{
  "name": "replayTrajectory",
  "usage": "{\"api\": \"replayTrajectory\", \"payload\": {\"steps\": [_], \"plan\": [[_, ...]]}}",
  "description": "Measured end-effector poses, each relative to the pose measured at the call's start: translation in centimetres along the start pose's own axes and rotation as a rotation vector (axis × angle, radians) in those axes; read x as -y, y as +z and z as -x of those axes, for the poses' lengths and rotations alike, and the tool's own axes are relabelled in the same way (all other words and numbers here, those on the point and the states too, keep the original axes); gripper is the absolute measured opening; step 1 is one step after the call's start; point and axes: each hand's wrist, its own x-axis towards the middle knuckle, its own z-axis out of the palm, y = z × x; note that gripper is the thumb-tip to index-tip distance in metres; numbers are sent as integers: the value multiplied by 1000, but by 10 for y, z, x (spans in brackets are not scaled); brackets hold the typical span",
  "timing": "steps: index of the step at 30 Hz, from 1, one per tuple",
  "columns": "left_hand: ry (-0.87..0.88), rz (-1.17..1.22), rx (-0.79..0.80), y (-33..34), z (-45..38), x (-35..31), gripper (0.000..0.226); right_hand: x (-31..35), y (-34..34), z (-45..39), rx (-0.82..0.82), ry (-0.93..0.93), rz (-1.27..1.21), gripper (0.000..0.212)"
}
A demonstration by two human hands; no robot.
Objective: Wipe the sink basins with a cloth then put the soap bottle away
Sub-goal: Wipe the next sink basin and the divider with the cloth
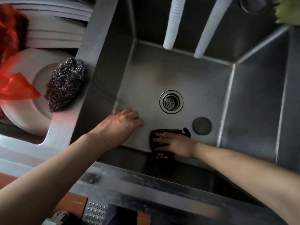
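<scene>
Head view: right hand (174,144) presses flat, fingers (159,140) spread, on dark cloth (165,132) wiping steel sink basin (186,82) near wall; left hand (122,123), fingers curled empty, braces on floor.

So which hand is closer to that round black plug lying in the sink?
Right. The right hand, flat on the cloth, lies just beside the plug. The left hand is farther off, across the basin floor.

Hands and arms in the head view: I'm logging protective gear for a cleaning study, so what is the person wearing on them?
Nothing that shows. The left hand and right hand are bare, with no gloves, and I can make out no rings. Both forearms are uncovered up to the frame edge: no sleeves, watch or wristband in view.
</scene>
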Motion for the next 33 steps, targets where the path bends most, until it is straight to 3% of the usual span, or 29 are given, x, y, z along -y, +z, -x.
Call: {"api": "replayTrajectory", "payload": {"steps": [3,9,14,18,22,27,33], "plan": [[10,7,16,11,-19,-2,37,-13,-4,-14,-56,78,-25,54],[-5,15,35,21,-46,6,39,-50,-44,-50,-209,503,-118,51],[-64,28,46,25,-58,16,41,-55,-57,-52,-290,603,-203,49],[-109,38,85,29,-67,21,41,-65,-73,-41,-543,694,-158,54],[-119,41,122,39,-78,22,38,-81,-92,-26,-682,970,-181,57],[-151,62,183,47,-98,13,35,-98,-93,-17,-639,1237,-320,54],[-197,129,168,49,-132,-9,41,-79,-131,-3,-571,1211,-427,63]]}}
